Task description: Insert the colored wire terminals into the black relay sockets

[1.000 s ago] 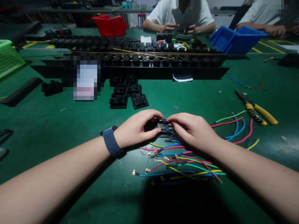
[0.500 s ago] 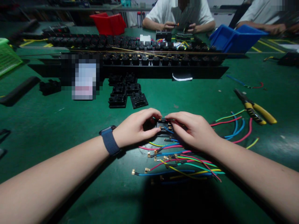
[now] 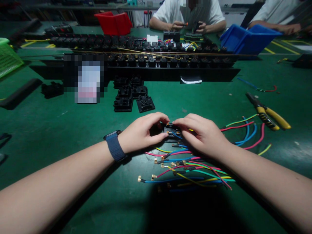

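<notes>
Between my hands is a black plastic socket module (image 3: 170,130) with brass-coloured terminals on its upturned side. My left hand (image 3: 147,131) grips its left side, thumb at the near corner and fingers at the far edge. My right hand (image 3: 201,131) is closed at its right side, index fingertip at the far edge; the thumb tip is partly hidden. A short blue wire (image 3: 175,134) runs from a terminal toward my right palm. Just below lie loose wires (image 3: 195,168) in red, blue, green and yellow, several with brass terminals (image 3: 156,161).
Yellow-handled pliers (image 3: 265,113) lie at right. More black modules (image 3: 123,103) sit beyond my left hand. Behind them stretches a long black rack (image 3: 158,74) of parts. A red bin (image 3: 114,24), a blue bin (image 3: 246,39) and a green basket (image 3: 9,58) surround it. Two people work opposite.
My right thumb and fingers have shifted slightly at the module's right side. My left hand keeps its grip, and the module stays in place.
</notes>
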Demonstrator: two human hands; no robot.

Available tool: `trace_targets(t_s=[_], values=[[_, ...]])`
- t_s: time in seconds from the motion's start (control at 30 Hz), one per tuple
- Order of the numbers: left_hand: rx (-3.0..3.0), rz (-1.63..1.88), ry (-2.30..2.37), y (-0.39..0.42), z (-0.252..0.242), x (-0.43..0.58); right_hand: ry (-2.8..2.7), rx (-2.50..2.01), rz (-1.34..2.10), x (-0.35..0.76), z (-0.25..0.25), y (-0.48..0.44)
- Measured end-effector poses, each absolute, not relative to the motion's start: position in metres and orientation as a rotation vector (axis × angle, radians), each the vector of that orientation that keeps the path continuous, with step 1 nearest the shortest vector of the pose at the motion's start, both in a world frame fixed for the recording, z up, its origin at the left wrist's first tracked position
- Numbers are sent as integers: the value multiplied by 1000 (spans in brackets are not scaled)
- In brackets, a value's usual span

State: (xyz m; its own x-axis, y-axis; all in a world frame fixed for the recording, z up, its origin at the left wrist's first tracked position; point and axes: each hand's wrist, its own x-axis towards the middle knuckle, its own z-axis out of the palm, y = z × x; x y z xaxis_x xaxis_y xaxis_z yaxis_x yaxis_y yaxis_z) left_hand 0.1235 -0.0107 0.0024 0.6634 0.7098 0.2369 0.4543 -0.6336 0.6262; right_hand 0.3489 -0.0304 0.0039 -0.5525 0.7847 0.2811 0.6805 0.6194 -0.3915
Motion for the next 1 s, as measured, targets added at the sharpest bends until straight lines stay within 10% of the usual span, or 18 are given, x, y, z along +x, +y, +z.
trace_targets(t_s=[1.0], values=[[2336, 633, 909, -10, 2, 123, -2412, -1140, 339, 349, 2, -28]])
